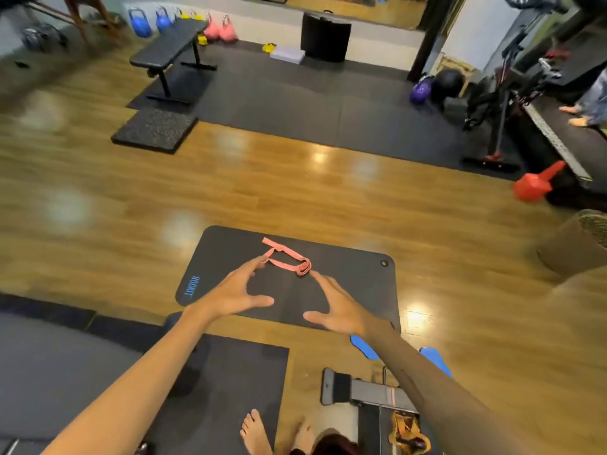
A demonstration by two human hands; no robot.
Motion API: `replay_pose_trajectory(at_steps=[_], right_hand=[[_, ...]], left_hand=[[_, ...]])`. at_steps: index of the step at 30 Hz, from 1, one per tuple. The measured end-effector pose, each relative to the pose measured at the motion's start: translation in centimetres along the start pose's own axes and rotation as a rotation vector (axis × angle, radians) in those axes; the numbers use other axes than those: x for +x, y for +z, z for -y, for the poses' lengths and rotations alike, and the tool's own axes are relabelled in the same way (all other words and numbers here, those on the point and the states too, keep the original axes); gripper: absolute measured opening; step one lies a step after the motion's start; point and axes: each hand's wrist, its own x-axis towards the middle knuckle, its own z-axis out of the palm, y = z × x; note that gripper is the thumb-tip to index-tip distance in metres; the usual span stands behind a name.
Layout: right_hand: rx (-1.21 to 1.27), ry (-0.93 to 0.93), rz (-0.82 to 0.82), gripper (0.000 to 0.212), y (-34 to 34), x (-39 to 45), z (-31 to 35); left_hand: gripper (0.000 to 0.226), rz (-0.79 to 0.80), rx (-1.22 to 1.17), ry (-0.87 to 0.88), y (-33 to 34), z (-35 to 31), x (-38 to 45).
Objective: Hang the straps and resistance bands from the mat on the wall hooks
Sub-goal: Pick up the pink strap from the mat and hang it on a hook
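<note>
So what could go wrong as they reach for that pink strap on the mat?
The pink fabric strap lies loosely looped on the dark exercise mat, so a grab with the open left hand or right hand may catch only one loop and leave the rest dangling. The bare feet stand close to a grey metal frame, so a step forward might stub a toe.

Small gym/fitness studio: weight bench (170, 50), coloured kettlebells (140, 23), black floor mats (295, 103), exercise bike (505, 90), wall mirror (354, 8).
</note>
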Motion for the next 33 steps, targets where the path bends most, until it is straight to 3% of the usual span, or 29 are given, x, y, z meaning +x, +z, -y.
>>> replay_pose_trajectory(at_steps=[7, 15, 21, 28, 33], right_hand=[[-0.07, 0.099, 0.084, 0.08, -4.7, 12.6, -5.6], [-0.196, 0.189, 0.176, 0.08, -6.5, 32.9, -16.1], [-0.322, 0.213, 0.295, 0.07, -2.3, 44.2, -22.7], [-0.432, 0.223, 0.293, 0.043, 6.7, 59.6, -38.9], [-0.487, 0.287, 0.256, 0.043, 14.6, 68.8, -51.0]], left_hand=[[0.065, -0.109, 0.037, -0.161, -2.4, 3.2, 12.1], [0.054, -0.049, 0.203, -0.258, -2.3, 10.3, 30.6], [0.051, 0.324, 0.515, -0.164, 4.9, 16.0, 46.9], [0.025, 0.466, 0.916, 0.048, 16.9, 30.2, 67.4], [0.037, 0.448, 0.905, 0.027, 24.6, 43.3, 75.3]])
